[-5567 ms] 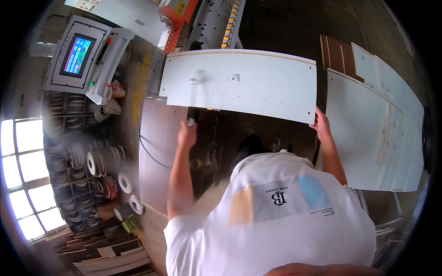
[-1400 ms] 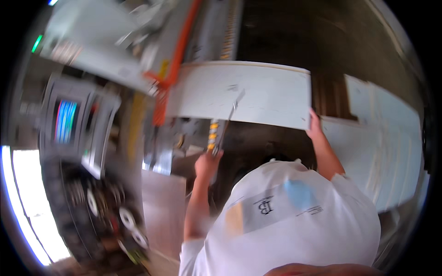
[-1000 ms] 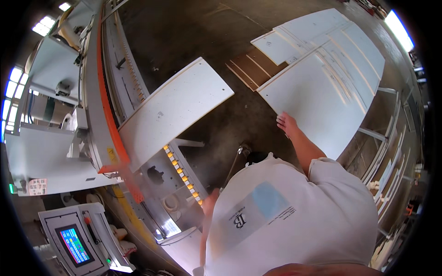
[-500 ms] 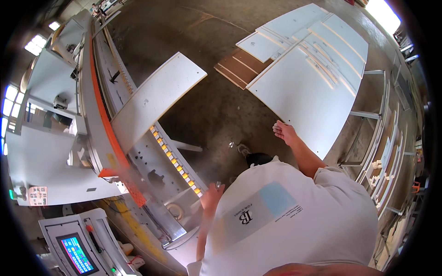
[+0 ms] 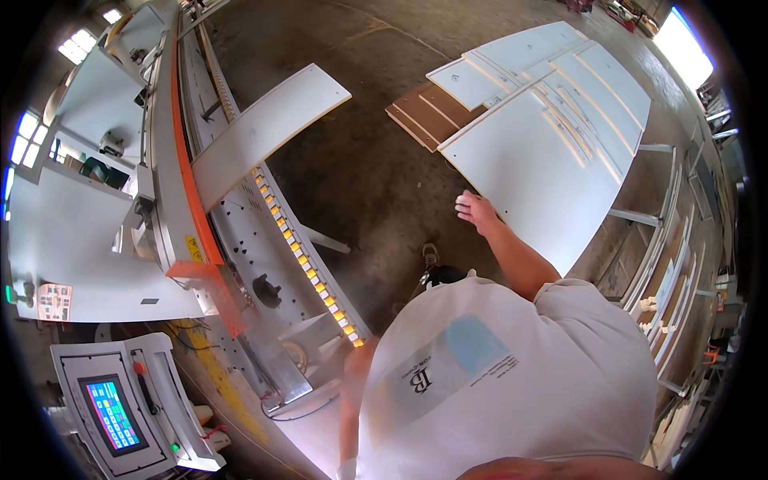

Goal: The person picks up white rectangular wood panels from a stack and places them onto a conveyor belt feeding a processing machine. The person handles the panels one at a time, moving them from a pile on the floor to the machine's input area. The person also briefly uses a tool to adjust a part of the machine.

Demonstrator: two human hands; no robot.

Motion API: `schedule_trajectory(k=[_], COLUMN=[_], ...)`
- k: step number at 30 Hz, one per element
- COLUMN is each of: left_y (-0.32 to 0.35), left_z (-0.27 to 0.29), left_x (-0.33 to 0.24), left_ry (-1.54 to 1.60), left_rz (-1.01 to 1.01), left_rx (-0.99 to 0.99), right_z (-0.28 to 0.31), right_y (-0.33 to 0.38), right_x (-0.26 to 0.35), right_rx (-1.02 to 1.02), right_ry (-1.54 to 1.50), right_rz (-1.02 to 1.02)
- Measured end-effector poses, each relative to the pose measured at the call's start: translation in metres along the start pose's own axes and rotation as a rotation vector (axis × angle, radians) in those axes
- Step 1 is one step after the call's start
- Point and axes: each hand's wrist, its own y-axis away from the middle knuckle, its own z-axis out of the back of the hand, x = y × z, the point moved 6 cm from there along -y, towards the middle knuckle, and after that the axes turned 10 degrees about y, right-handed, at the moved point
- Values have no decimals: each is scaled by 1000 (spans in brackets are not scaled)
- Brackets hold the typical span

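My right hand is beside the left edge of a large white panel on a stack. Its fingers point left, bent and slightly apart, with whitish tips and nothing visible in them. Low at my left side, my left hand is smeared by motion and partly hidden by my shirt. It is at the near end of a row of yellow and white rollers along the machine's edge; its fingers cannot be made out. Farther along the machine, a long white panel lies across the rollers, its left end at the orange strip.
A control console with a lit screen stands at the lower left, in front of the large machine housing. Brown boards show beneath the stacked white panels. Metal racks with strips of board line the right side.
The white panel on the machine has moved farther away along the rollers, uncovering more of them. My right hand has shifted slightly away from the stack's edge. My left hand has become blurred.
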Motion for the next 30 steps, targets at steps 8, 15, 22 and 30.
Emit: schedule_trajectory(k=[8,15,22,30], left_y=[73,234,371,366], left_z=[54,163,181,200], left_x=[39,141,175,296], left_ry=[-70,-317,-153,324], left_rz=[310,479,592,407], left_rx=[-451,-1055,-1706,-2026], right_z=[-80,-54,13,0], right_y=[13,3,-26,-4], right_x=[-14,-81,-107,-66], right_rx=[312,607,518,548], right_ry=[234,411,754,823], right_rz=[-101,-270,-242,-239])
